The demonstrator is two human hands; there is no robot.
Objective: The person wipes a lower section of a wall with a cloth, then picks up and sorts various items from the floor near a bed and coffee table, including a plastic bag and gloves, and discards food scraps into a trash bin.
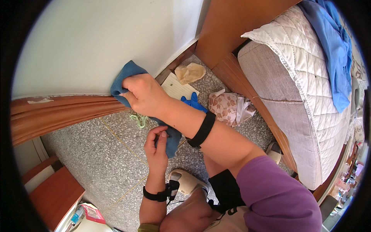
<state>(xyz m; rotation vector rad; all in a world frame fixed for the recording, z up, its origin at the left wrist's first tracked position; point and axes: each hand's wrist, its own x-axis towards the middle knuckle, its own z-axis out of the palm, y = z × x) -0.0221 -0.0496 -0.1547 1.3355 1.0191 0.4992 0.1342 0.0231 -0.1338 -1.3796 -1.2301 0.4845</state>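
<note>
My right hand (142,91) grips a bunched blue ribbed cloth (129,69) and presses it to the lower white wall (101,43), just above the brown wooden skirting (69,113). More blue cloth (173,142) hangs below my right forearm; whether it is the same piece is hidden. Beside that hanging part is my left hand (156,145), fingers curled and thumb near the fingertips. I cannot tell whether it pinches the cloth. Both wrists wear black straps, the left one with a small device.
On the speckled floor lie pale green string (139,119), a lined paper sheet (176,85), a cream cloth item (189,73), a blue glove (194,102) and a floral bag (226,107). A bed with a quilted cover (301,55) stands right, a wooden cabinet (56,197) lower left.
</note>
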